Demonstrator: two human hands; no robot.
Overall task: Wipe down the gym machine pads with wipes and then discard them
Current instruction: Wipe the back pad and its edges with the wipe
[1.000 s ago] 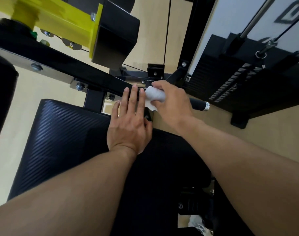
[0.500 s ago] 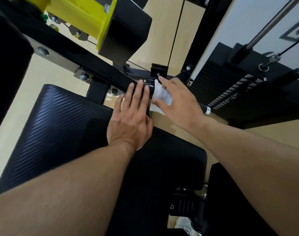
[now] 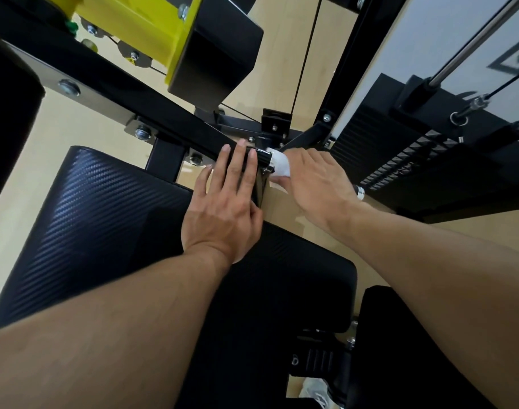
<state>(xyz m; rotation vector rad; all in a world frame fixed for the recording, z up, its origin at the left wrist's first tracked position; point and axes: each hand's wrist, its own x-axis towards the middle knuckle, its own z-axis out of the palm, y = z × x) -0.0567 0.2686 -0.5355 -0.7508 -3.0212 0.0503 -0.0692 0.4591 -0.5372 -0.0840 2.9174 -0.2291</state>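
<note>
At centre frame, a person's right hand [image 3: 317, 184] clamps a crumpled white wipe [image 3: 278, 166] around the machine's black cylindrical handle with chrome end caps [image 3: 264, 160], fingers curled over it. The left hand [image 3: 225, 208] lies flat, fingers straight and slightly spread, across the black steel frame bar [image 3: 163, 119] and the edge of the black carbon-weave vinyl seat pad [image 3: 104, 208]. The wiping step appears under way; next, seemingly, a slide along the grip toward the right, with discarding not yet done.

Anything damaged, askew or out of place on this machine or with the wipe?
Nothing stands out. The right hand holds the white wipe around the handle bar, the left hand lies flat at the edge of the seat pad, and the pad looks intact.
</note>
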